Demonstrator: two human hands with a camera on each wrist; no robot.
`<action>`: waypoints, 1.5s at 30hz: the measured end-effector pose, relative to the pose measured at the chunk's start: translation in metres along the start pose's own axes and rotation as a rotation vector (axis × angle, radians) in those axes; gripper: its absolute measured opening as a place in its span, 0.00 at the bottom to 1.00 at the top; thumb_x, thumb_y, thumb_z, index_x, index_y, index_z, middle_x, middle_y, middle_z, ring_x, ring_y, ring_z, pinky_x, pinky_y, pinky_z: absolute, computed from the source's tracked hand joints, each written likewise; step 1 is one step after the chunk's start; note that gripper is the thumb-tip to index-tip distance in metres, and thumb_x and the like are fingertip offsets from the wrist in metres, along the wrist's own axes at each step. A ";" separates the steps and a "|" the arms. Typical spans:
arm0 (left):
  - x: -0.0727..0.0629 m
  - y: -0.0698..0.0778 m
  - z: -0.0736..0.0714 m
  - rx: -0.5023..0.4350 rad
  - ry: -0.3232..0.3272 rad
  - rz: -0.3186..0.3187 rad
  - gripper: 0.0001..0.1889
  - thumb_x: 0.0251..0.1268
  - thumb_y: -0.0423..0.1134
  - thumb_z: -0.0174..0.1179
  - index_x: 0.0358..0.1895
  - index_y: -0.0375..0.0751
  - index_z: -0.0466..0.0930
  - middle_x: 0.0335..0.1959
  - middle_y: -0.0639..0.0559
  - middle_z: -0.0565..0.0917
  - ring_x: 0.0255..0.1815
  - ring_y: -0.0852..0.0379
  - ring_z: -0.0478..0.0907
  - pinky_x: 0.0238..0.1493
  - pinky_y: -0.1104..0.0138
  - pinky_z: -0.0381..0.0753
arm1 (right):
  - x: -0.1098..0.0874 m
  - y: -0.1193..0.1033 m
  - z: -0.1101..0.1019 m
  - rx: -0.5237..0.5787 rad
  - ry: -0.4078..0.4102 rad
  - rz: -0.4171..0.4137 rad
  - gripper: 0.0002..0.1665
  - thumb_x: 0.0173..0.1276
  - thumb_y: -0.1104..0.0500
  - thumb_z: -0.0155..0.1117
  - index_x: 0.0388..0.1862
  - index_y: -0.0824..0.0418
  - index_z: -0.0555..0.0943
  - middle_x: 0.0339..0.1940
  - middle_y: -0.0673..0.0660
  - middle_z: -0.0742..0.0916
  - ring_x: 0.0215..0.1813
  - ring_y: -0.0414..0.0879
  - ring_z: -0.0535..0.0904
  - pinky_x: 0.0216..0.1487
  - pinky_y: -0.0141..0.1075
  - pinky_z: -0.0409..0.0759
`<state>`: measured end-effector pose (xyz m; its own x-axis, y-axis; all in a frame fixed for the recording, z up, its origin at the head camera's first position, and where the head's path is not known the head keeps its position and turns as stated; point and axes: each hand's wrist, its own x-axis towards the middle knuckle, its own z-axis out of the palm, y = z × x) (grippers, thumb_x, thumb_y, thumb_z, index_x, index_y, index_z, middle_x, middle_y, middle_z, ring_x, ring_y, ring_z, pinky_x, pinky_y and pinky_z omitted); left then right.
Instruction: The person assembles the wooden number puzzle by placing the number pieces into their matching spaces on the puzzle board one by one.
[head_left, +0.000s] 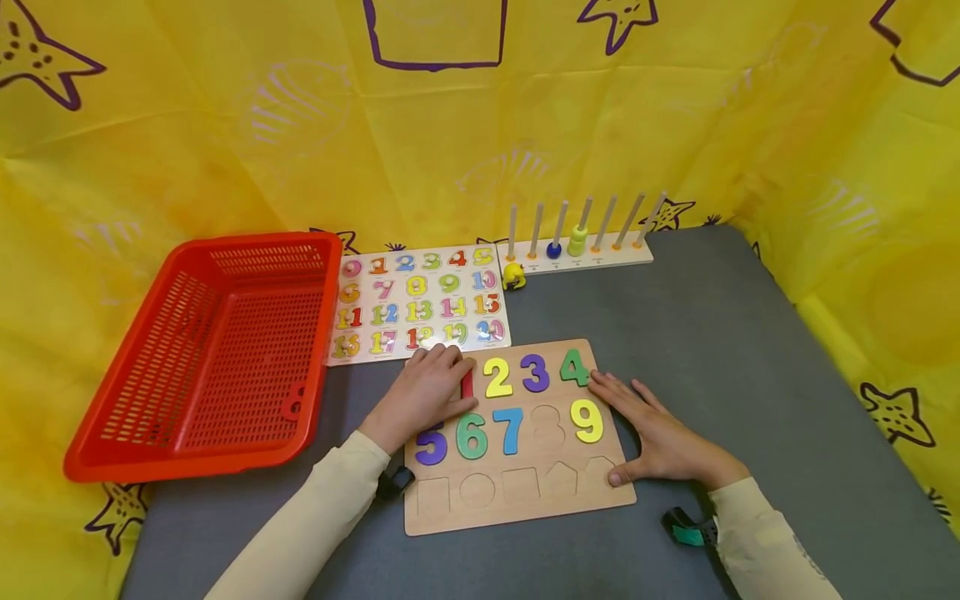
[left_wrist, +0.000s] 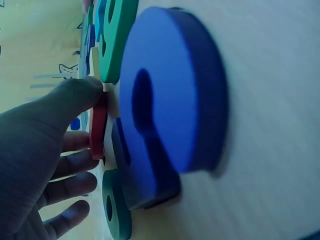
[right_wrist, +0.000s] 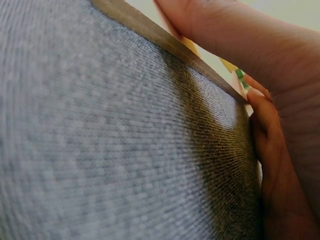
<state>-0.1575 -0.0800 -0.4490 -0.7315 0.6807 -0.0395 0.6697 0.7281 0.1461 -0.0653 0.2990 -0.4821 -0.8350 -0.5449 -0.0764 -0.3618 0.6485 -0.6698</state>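
A wooden number board (head_left: 491, 518) lies on the table in front of me. At its upper left, my left hand (head_left: 422, 398) pinches the red number 1 (left_wrist: 98, 127) between thumb and fingers. A blue-purple 5 (head_left: 431, 447) sits just below that hand, and a green piece (left_wrist: 116, 207) shows beneath its fingers in the left wrist view. My right hand (head_left: 667, 437) rests along the board's right edge, thumb on the wood, fingertips beside the green 4 (head_left: 574, 367). Yellow 2, purple 3, green 6, blue 7 and yellow 9 are on the board; the 8 outline (head_left: 549, 428) shows bare wood.
A red plastic basket (head_left: 206, 465) stands at left with a small red piece (head_left: 294, 405) inside. Behind the board lie a white number puzzle (head_left: 420, 357) and a peg stand (head_left: 630, 257) with beads. A small yellow object (head_left: 513, 276) sits between them. Yellow cloth hangs around the grey table.
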 end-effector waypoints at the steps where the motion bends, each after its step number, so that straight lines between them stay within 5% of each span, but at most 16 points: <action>1: 0.001 0.000 0.000 0.002 0.000 -0.006 0.32 0.63 0.61 0.67 0.63 0.43 0.80 0.49 0.48 0.79 0.47 0.51 0.69 0.55 0.55 0.72 | 0.000 0.000 0.000 0.002 0.000 0.000 0.78 0.41 0.29 0.82 0.84 0.53 0.52 0.84 0.54 0.52 0.83 0.57 0.44 0.77 0.54 0.29; 33: 0.003 0.002 -0.001 0.101 -0.017 -0.054 0.37 0.62 0.68 0.63 0.65 0.45 0.77 0.54 0.47 0.78 0.54 0.46 0.73 0.59 0.48 0.72 | -0.001 0.000 -0.001 -0.005 0.006 0.002 0.78 0.40 0.29 0.82 0.84 0.53 0.53 0.84 0.54 0.53 0.83 0.57 0.44 0.77 0.53 0.30; 39: -0.011 -0.003 -0.041 -0.032 -0.021 -0.048 0.42 0.61 0.66 0.65 0.74 0.47 0.68 0.66 0.46 0.75 0.67 0.45 0.70 0.67 0.44 0.68 | -0.001 -0.001 -0.001 -0.004 0.005 -0.003 0.78 0.40 0.29 0.82 0.84 0.54 0.53 0.84 0.55 0.53 0.83 0.58 0.44 0.77 0.55 0.30; 45: -0.044 -0.039 -0.104 -0.063 0.127 -0.021 0.41 0.62 0.58 0.69 0.75 0.46 0.67 0.69 0.43 0.73 0.68 0.42 0.69 0.65 0.43 0.70 | 0.000 0.000 0.000 -0.001 0.012 -0.018 0.77 0.41 0.30 0.82 0.84 0.54 0.53 0.84 0.55 0.53 0.83 0.58 0.45 0.77 0.57 0.31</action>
<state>-0.1651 -0.1471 -0.3500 -0.7585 0.6465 0.0820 0.6474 0.7330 0.2089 -0.0651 0.2993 -0.4817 -0.8331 -0.5503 -0.0554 -0.3775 0.6390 -0.6702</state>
